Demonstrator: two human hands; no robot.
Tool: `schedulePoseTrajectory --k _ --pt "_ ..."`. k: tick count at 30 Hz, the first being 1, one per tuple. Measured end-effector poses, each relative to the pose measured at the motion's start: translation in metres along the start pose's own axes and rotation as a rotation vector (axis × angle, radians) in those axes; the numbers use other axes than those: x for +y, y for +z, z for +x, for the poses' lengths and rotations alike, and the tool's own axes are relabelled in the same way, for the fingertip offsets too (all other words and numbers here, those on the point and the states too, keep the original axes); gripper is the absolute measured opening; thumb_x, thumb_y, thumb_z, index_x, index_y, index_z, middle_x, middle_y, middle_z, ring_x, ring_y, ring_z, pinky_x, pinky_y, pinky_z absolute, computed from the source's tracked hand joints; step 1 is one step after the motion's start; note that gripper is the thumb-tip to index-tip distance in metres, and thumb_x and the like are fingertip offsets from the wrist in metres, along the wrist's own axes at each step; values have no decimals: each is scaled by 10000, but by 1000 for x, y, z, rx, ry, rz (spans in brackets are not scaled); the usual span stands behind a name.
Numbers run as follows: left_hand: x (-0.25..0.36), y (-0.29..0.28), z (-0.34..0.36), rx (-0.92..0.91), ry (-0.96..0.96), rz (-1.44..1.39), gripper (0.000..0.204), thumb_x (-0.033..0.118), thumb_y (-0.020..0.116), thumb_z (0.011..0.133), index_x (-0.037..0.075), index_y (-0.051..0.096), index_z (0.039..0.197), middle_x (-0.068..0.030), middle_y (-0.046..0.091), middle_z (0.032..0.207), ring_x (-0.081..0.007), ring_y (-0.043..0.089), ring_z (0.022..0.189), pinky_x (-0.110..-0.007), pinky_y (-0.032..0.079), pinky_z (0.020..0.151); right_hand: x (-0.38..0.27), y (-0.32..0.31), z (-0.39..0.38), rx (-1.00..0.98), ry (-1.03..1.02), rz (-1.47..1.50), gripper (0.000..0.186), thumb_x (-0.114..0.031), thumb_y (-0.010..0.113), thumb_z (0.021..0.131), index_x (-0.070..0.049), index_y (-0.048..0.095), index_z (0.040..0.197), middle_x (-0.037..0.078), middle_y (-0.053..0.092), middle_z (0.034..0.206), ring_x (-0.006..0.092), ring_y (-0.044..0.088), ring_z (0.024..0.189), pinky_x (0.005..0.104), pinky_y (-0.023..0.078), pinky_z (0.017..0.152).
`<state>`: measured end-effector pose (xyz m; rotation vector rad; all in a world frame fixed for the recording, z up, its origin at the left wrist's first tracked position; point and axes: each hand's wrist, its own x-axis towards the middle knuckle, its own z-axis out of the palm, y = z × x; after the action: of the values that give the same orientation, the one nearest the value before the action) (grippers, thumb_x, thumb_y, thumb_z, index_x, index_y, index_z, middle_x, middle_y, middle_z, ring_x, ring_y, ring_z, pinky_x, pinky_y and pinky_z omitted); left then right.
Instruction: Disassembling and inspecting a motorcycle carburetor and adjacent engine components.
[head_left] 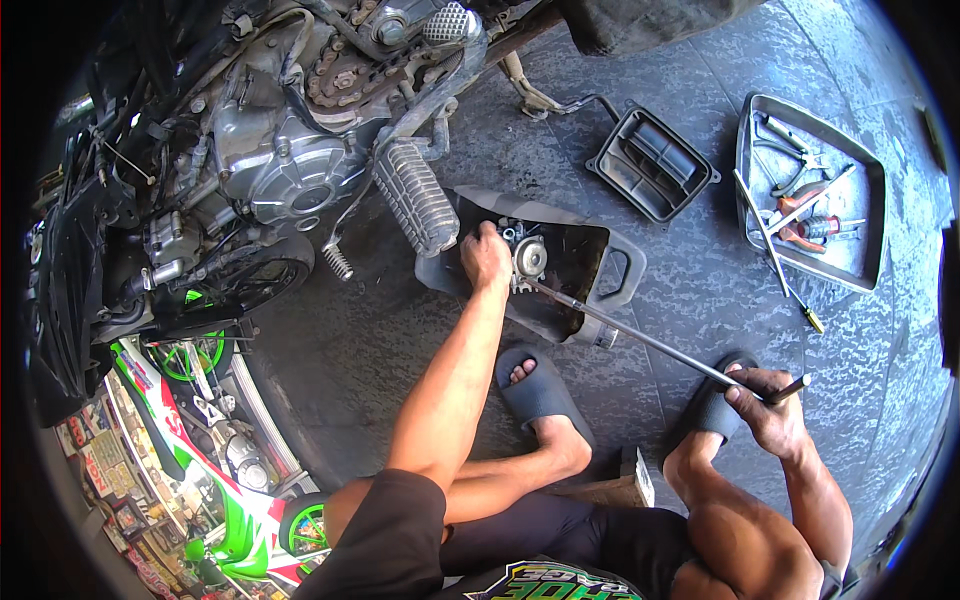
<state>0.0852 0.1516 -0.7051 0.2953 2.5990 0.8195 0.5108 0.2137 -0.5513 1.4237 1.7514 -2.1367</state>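
Observation:
My left hand (pixel 487 257) is closed on a small metal carburetor (pixel 530 257) with a round cap. It holds the part over a cut-open grey plastic jug (pixel 622 275), whose inside is dark and stained. My right hand (pixel 775 412) grips the handle end of a long T-handle wrench (pixel 640 335), near my right foot. The steel shaft slants up to the left, and its far tip meets the lower side of the carburetor. Whether the tip is seated on a screw or bolt is too small to make out.
A motorcycle with its engine (pixel 285 165) and footrest (pixel 415 200) stands at the upper left. A black plastic cover (pixel 655 165) lies on the floor. At the right is a tray (pixel 875 220) with pliers and screwdrivers. A green-and-white motorbike (pixel 235 510) is at the lower left.

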Motion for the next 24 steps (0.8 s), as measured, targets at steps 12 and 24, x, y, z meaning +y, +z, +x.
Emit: schedulePoseTrajectory --k 12,24 --pt "-7 7 3 25 -40 -100 527 350 468 917 -109 677 1072 -349 670 1098 -497 630 1071 -508 471 950 -11 1 1 -155 559 1087 239 -186 600 983 35 634 1068 -57 310 597 66 278 480 236 223 431" --pt "-1 25 -14 179 6 -50 511 309 426 916 -126 677 1014 -343 674 1071 -474 635 1036 -476 468 945 -53 -10 2 166 -185 -306 116 -63 666 865 37 693 814 89 585 544 143 533 420 332 404 413"
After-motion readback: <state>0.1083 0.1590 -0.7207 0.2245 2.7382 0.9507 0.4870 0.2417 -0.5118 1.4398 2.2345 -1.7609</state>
